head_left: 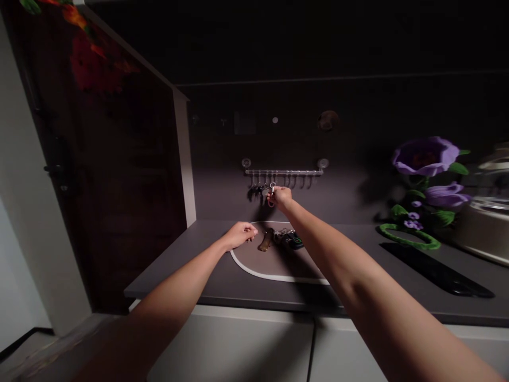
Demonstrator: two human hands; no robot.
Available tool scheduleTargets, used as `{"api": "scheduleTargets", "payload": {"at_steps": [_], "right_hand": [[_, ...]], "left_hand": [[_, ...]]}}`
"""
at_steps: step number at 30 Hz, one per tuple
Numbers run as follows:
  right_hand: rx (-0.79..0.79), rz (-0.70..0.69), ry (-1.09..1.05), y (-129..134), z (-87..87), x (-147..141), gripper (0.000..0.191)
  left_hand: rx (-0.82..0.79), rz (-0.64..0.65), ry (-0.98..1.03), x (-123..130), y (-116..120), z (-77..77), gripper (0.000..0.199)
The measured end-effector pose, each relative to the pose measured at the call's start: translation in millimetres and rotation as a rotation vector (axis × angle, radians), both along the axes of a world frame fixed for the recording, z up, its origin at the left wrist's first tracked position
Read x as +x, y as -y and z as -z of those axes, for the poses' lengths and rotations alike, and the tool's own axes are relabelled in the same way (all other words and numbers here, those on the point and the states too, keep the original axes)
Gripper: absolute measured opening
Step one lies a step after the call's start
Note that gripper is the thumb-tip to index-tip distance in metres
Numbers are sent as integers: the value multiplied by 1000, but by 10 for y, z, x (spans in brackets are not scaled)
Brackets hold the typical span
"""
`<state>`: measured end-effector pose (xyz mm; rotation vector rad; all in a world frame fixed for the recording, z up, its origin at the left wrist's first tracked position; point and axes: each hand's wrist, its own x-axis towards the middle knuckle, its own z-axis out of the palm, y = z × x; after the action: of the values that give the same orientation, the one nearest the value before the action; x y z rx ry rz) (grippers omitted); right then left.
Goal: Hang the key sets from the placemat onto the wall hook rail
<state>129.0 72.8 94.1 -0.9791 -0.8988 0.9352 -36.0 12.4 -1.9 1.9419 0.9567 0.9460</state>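
A clear hook rail (294, 172) is fixed to the back wall, with several keys (257, 191) hanging from its left hooks. My right hand (280, 196) is at the rail, its fingers pinched on a key ring (272, 187) beside the hanging keys. Over the left part of a brown mat (254, 262) with a white rim, my left hand (240, 234) is held with curled fingers; whether anything is between them is too small to tell. Right of it on the mat lie a brown key holder (265, 240), some metal rings and a dark key fob (295, 241).
Purple knitted flowers (426, 156) with a green ring base stand at the right of the counter (170, 265). Near them are a long black object (435, 268) and a pale appliance (487, 228). A dark door (119, 185) is at the left.
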Motion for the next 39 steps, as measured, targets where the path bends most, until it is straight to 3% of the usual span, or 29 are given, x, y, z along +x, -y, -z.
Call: {"api": "scheduleTargets", "payload": {"at_steps": [9, 26, 31, 39], "right_hand": [[17, -136, 12, 195, 106, 93, 20], [-35, -254, 113, 688, 339, 224, 11], [-1, -202, 219, 792, 466, 273, 9], [112, 28, 575, 855, 702, 420, 12]], "left_hand": [[-52, -37, 20, 5, 46, -21, 20], [-37, -179, -184, 198, 58, -170, 8], [38, -300, -166, 353, 73, -173, 7], [149, -449, -189, 601, 23, -107, 11]]}}
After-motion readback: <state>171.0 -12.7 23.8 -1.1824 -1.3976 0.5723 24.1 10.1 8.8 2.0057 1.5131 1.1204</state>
